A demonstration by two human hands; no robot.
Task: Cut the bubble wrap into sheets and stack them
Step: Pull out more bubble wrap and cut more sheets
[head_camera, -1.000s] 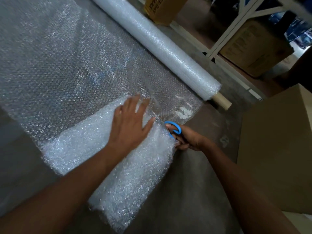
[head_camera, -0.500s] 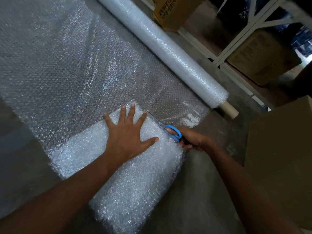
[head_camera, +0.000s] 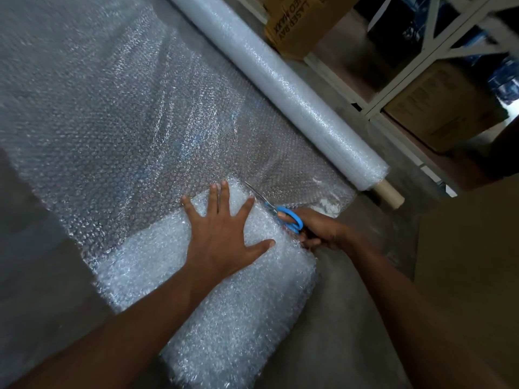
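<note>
left hand [head_camera: 222,237] on stack [head_camera: 224,304], scissors [head_camera: 278,210] right, roll [head_camera: 280,82] behind

Grey concrete floor [head_camera: 345,318], white shelving frame [head_camera: 404,88], cardboard boxes [head_camera: 438,113], dim light

Dim indoor light, white glints on the bubble wrap roll [head_camera: 280,80], shelving [head_camera: 438,37] motion-blurred at top right, wide-angle bending at edges

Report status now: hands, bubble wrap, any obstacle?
Left hand flat on stack. Right hand grips scissors, cutting bubble wrap. No obstacle visible.
</note>
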